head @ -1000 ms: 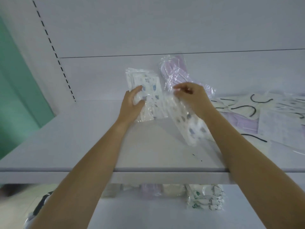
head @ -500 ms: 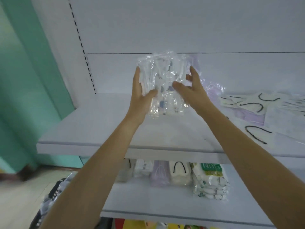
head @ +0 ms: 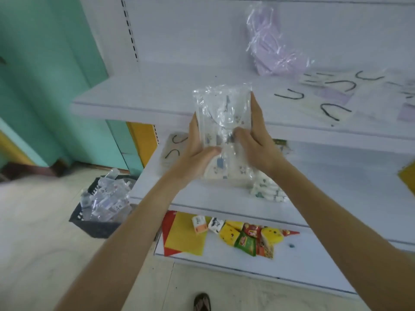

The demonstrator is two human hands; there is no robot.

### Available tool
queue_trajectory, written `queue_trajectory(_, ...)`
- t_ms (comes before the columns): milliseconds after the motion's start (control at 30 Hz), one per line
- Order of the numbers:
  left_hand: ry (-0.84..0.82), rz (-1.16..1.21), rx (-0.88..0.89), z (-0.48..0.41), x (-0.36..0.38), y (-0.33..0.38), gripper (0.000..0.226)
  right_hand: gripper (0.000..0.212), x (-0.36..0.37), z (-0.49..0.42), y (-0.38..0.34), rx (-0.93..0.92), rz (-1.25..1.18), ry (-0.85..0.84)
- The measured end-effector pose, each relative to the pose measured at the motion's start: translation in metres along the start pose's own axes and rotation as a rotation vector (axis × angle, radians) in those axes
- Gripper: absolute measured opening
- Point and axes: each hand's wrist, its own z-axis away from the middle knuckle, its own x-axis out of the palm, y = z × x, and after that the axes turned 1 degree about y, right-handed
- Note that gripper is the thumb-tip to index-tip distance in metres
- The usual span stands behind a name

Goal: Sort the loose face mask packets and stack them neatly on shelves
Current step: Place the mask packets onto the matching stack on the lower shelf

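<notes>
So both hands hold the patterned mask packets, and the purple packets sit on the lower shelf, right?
No: the head view shows the purple packets on the upper shelf. The left hand and right hand do hold the patterned mask packets.

Nothing legible here, honestly. The colourful snack packets [head: 244, 237] near the front edge of the bottom shelf [head: 314, 254] clearly have printing on their red and green labels, but it's all blur. Same goes for the small white and orange box [head: 198, 224] at the left end of that row. The clear mask packets [head: 222, 122] only show little blue patterns, with no lettering I can make out.
</notes>
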Motion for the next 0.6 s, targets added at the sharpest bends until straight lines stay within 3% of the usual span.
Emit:
queue_trajectory(100, 0.085, 0.014, -0.075, 0.038, 0.012, -0.027, 0.081, 0.072, 0.016, 0.042, 0.018, 0.055, 0.043, -0.058)
queue_trajectory(167, 0.162, -0.019, -0.190, 0.053, 0.015, -0.049, 0.084, 0.074, 0.031, 0.068, 0.033, 0.210, -0.003, -0.083)
queue_trajectory(267, 0.297, -0.036, -0.482, 0.066, 0.015, -0.077, 0.057, 0.074, 0.054, 0.103, 0.058, 0.509, -0.168, -0.101)
queue_trajectory(333, 0.262, -0.059, -0.607, 0.069, 0.017, -0.091, 0.029, 0.069, 0.068, 0.119, 0.076, 0.684, -0.282, -0.118)
queue_trajectory(400, 0.181, -0.102, -0.682, 0.068, 0.019, -0.103, 0.018, 0.064, 0.078, 0.125, 0.092, 0.799, -0.315, -0.081)
queue_trajectory(600, 0.041, -0.157, -0.810, 0.035, 0.004, -0.134, 0.019, 0.063, 0.090, 0.088, 0.141, 0.914, -0.342, 0.096)
